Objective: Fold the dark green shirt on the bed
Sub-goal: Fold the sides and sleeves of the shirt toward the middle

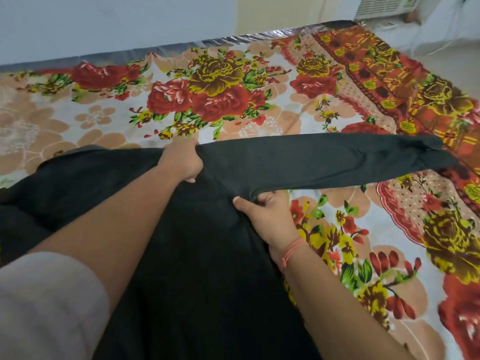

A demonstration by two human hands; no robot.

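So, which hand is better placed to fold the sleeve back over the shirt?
Probably the right hand: it grips the sleeve nearer the cuff, while the left hand holds the shirt at the shoulder.

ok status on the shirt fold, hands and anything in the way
Left hand grips the shirt near the shoulder, right hand pinches it at the underarm. Sleeve stretched out right across the bedsheet, not yet folded in. Nothing lying on it.

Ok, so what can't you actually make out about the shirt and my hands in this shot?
Head view only.
The dark green shirt: near end cut off by the bottom edge, body partly covered by both forearms.
The left hand: fingertips buried in the fabric it grips.
The right hand: fingertips curled under the cloth.
The outstretched sleeve: cuff bunched, opening unreadable.
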